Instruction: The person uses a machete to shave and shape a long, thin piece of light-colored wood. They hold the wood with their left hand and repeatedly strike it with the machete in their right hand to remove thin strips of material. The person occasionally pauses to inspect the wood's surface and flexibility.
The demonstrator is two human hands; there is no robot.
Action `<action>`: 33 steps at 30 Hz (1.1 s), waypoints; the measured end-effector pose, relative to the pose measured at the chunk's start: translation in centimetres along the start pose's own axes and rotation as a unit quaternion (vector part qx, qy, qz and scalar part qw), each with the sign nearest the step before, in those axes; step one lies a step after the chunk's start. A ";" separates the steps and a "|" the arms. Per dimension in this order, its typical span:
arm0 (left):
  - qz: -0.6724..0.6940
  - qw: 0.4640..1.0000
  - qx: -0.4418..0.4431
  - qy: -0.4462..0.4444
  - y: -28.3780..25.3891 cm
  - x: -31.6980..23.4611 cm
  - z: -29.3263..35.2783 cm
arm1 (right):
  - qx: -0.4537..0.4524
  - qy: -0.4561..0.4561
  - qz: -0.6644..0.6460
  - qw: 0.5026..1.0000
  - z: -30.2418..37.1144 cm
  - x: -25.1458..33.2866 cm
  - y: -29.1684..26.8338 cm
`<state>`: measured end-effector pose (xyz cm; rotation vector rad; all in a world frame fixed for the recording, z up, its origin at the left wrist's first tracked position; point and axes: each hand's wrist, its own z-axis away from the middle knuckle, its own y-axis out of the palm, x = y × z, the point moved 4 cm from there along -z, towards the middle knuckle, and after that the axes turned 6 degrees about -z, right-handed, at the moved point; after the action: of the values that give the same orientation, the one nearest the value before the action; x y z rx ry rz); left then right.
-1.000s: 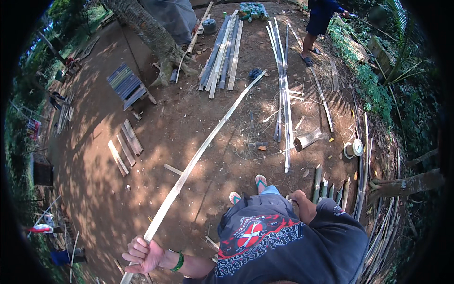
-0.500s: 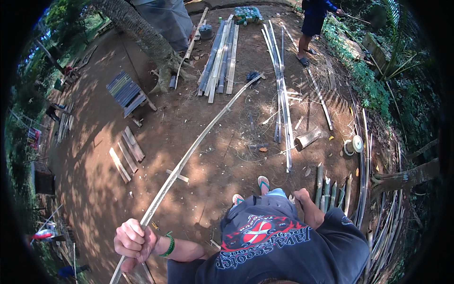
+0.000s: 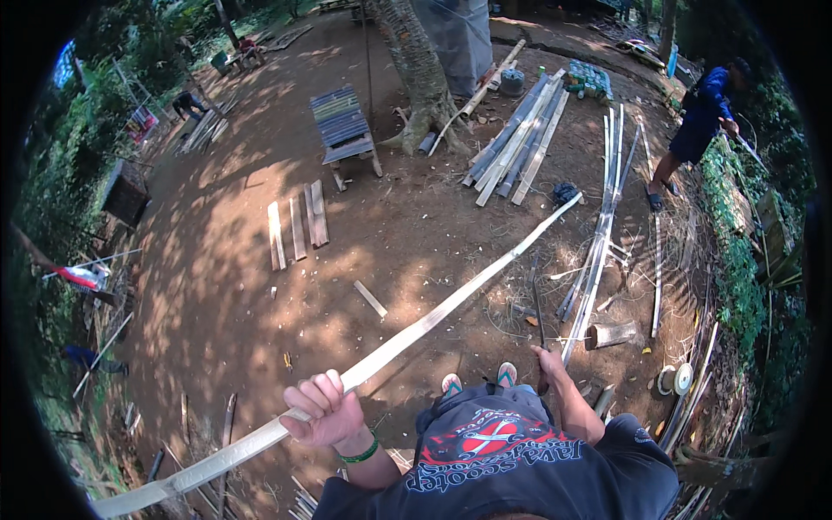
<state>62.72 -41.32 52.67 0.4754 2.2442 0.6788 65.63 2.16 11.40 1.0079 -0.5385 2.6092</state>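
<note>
My left hand (image 3: 328, 412), a green band on its wrist, is closed round a long, pale split bamboo strip (image 3: 416, 329). The strip slants from the lower left edge up to the right, its far end near a black bundle on the ground. In front of my right knee, my right hand (image 3: 551, 367) grips what looks like a machete, its thin dark blade (image 3: 538, 303) pointing away from me. The blade stands clear of the strip. My fingers hide part of the handle.
Bamboo slats (image 3: 520, 139) lie stacked near a tree trunk (image 3: 416, 78), beside a slatted rack (image 3: 340, 121). More long strips (image 3: 604, 225), a log piece (image 3: 611, 335) and a spool (image 3: 683, 379) are at right. Another person (image 3: 700, 121) stands far right. Short boards (image 3: 296, 227) lie left.
My view has turned left. The strip has swung to a flatter slant, its broad pale face now showing. The dark blade in my right hand has come into sight.
</note>
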 end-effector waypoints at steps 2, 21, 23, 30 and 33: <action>-0.012 0.999 -0.031 0.003 -0.1 -0.3 0.8 | 0.061 -0.032 -0.081 0.994 2.0 3.9 3.0; -0.016 0.992 -0.120 -0.019 -0.7 -2.1 7.2 | 0.201 -0.049 -0.311 0.928 6.9 13.6 13.1; -0.006 0.992 -0.126 -0.025 -0.6 -2.1 8.1 | 0.224 -0.044 -0.322 0.919 6.4 13.1 13.5; -0.012 0.986 -0.165 -0.019 -0.9 -2.5 10.3 | 0.209 -0.036 -0.276 0.937 8.2 13.6 14.1; -0.004 0.986 -0.167 -0.017 -0.6 -2.7 10.5 | 0.211 -0.052 -0.281 0.935 8.1 13.8 14.1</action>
<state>72.13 -39.74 47.58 0.3086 2.0447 1.0125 54.91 -12.04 23.12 1.2107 0.2836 2.1881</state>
